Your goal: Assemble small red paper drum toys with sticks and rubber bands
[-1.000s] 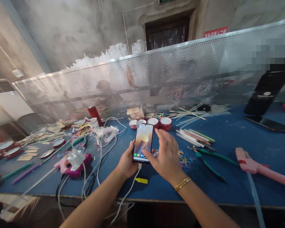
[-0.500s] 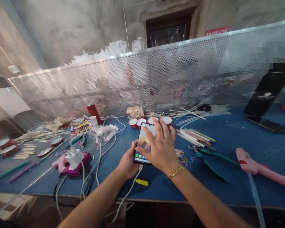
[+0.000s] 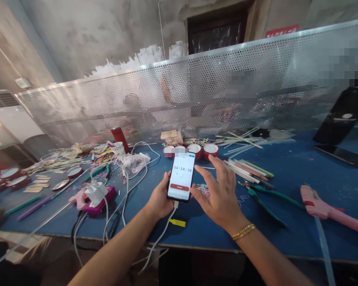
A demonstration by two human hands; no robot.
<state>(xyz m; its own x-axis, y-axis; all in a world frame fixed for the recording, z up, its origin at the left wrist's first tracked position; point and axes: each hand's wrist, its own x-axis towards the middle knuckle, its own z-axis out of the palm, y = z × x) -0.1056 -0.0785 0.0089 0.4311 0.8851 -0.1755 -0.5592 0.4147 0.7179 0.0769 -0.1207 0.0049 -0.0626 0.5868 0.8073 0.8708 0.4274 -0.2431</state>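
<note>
A smartphone (image 3: 180,174) is held upright above the table's front part, its screen showing 04:58:38 and a red bar below. My left hand (image 3: 160,200) is closed around the phone's left side and lower edge. A white charging cable (image 3: 167,226) with a yellow tag (image 3: 177,223) runs from the phone's bottom. To the right of the screen, my right hand (image 3: 222,194) is spread, its thumb close to the phone's right edge. It wears a gold bracelet (image 3: 243,231) and holds nothing. Partly behind that hand lie small coloured bands (image 3: 203,190).
Green-handled pliers (image 3: 267,206) and a pink glue gun (image 3: 316,204) lie at right, with several pens (image 3: 249,172) behind. Red drum-like pieces (image 3: 211,150) stand at the back. A purple power strip (image 3: 103,201) and cables are at left. A perforated metal screen (image 3: 155,95) closes off the back.
My right hand has moved off the screen to the right. The phone display has changed from a home screen to the time page. The view has shifted slightly.
</note>
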